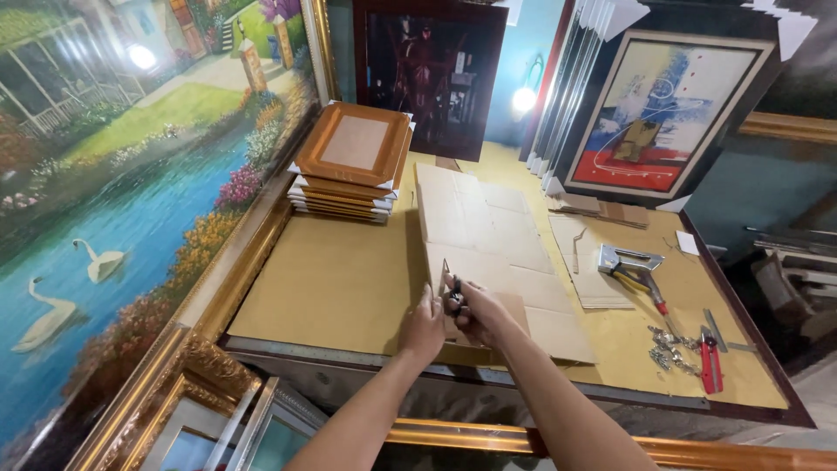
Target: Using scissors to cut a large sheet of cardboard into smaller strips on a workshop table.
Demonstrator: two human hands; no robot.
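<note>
I see my right hand [481, 316] gripping a pair of scissors [452, 292], fingers closed around the dark handles, the blades pointing up and away over the flattened cardboard sheet [488, 240]. My left hand [424, 324] rests just beside it on the near edge of that cardboard, fingers pressed together and flat, touching the sheet. The cardboard lies in the middle of the table [331, 288], whose top is covered in yellow-brown board. At the far left of the table stands a stack of orange picture frames [353, 161] with white corner guards. To the right of the cardboard lies a staple gun [629, 266] on smaller cardboard scraps, and nearer the right edge a red-handled tool [711, 358] beside a small heap of metal hangers [667, 347]. A large swan painting [113, 192] in a gold frame leans along the left.
</note>
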